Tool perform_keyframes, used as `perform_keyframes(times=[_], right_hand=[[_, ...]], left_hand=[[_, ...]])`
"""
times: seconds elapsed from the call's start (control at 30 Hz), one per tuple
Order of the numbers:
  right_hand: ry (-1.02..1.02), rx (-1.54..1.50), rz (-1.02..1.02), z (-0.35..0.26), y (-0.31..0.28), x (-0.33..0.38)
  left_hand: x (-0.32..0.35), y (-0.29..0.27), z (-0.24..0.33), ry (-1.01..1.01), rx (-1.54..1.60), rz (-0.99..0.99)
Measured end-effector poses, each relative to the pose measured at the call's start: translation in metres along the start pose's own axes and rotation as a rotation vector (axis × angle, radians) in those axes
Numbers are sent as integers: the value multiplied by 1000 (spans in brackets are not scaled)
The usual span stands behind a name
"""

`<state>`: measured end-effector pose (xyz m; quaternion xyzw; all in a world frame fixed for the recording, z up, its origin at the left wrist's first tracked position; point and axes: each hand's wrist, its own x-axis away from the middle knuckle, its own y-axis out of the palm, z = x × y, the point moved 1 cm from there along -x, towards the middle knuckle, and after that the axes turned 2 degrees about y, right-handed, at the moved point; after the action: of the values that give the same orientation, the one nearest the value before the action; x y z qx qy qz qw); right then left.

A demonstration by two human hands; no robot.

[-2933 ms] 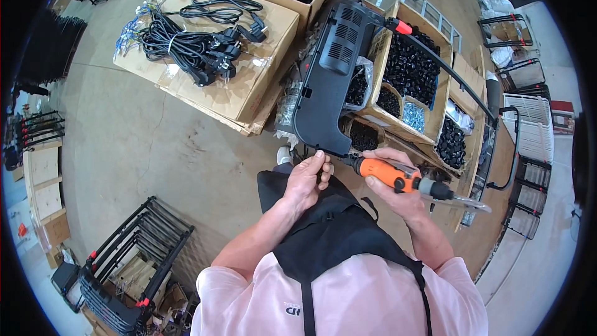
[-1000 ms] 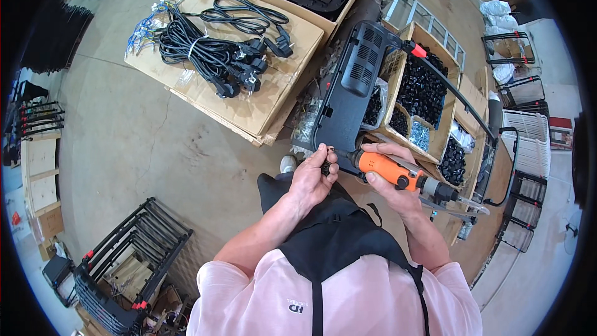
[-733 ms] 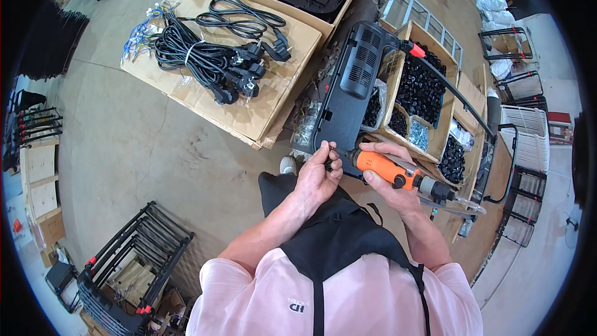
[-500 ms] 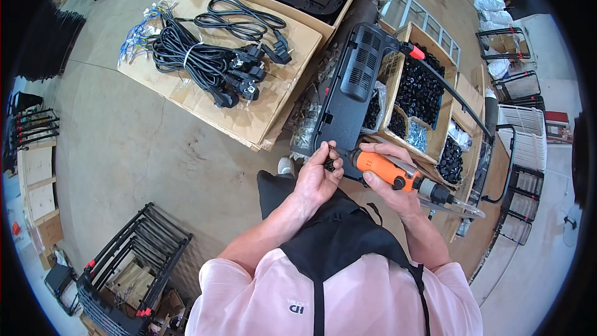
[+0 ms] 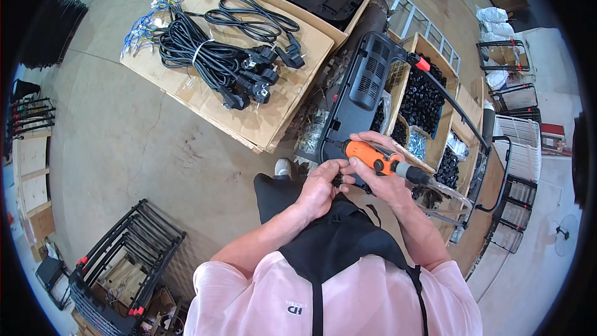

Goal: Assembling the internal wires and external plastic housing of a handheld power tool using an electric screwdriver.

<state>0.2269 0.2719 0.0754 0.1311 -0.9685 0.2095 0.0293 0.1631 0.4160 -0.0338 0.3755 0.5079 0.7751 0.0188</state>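
Observation:
My right hand (image 5: 388,185) grips an orange power screwdriver (image 5: 365,154) with a clear hose at its back end. The driver's tip points left, over the near end of a long black plastic panel (image 5: 340,126). A vented black cover (image 5: 372,70) sits raised on that panel. Close below the driver, my left hand (image 5: 318,189) is curled around small black screws (image 5: 337,180), partly hidden by the fingers. Its fingertips are close to the driver and the right hand; whether they touch is unclear.
Black power cables (image 5: 211,62) lie bundled on a cardboard stack (image 5: 280,126). Right of the panel, a wooden bin (image 5: 449,119) holds black parts and silver screws (image 5: 416,145). Black tube frames (image 5: 134,246) stand at lower left. A metal ladder (image 5: 423,17) lies beyond the bin.
The driver has shifted slightly left and up, its tip now over the panel's near end. My left hand has moved right and down, under the driver. The whole view has shifted a little.

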Motion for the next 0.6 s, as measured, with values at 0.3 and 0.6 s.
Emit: perform_keyframes(times=[0.3, 0.6], right_hand=[[49, 97, -119, -13, 10, -18], [58, 113, -149, -12, 10, -20]], left_hand=[[6, -13, 7, -35, -291, -89], [14, -16, 11, 5, -313, 49]])
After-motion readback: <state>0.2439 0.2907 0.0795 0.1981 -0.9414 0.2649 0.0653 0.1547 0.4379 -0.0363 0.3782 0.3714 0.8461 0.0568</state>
